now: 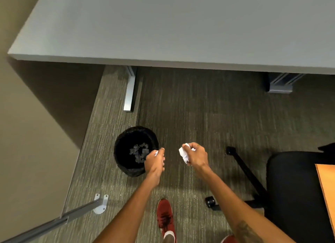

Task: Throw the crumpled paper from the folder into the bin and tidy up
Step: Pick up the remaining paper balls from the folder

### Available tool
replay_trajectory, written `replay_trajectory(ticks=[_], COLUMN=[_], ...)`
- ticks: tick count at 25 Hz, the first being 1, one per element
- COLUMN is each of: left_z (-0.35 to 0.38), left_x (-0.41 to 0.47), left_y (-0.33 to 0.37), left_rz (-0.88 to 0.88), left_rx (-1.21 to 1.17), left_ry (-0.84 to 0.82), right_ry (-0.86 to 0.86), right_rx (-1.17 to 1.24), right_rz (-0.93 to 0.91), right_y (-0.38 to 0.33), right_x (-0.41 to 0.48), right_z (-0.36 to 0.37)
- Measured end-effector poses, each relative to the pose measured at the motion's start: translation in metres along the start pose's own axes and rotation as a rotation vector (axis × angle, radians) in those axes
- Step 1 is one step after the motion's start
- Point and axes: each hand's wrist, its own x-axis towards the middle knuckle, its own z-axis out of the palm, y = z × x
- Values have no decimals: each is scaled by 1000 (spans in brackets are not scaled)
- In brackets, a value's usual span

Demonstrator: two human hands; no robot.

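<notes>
No text, label, brand, number or sign can be read anywhere in this view. The white crumpled paper point(184, 153) shows no legible writing, and the dark mark on the right forearm point(248, 230) is too blurred to tell as letters.

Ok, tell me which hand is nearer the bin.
Left. The left hand overlaps the bin's right rim in this view, closed on a bit of paper. The right hand is off to the bin's right, over carpet, gripping crumpled paper.
</notes>
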Motion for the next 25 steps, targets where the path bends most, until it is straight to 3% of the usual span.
replay_trajectory(ticks=[5,10,17,21,25], left_z=[-62,-112,-149,-156,-156], left_x=[53,98,145,163,169], left_y=[1,3,18,16,12], left_rz=[-320,-481,-510,-534,-533], left_rx=[-231,-441,-706,-576,-564], left_ry=[58,102,59,-45,19], right_ry=[-126,-159,-129,-139,-177], right_rx=[52,21,-61,-71,14], right_rz=[120,195,226,264,284], right_y=[-12,-23,-44,-54,-57], right_x=[0,11,28,36,39], right_z=[84,146,209,229,229])
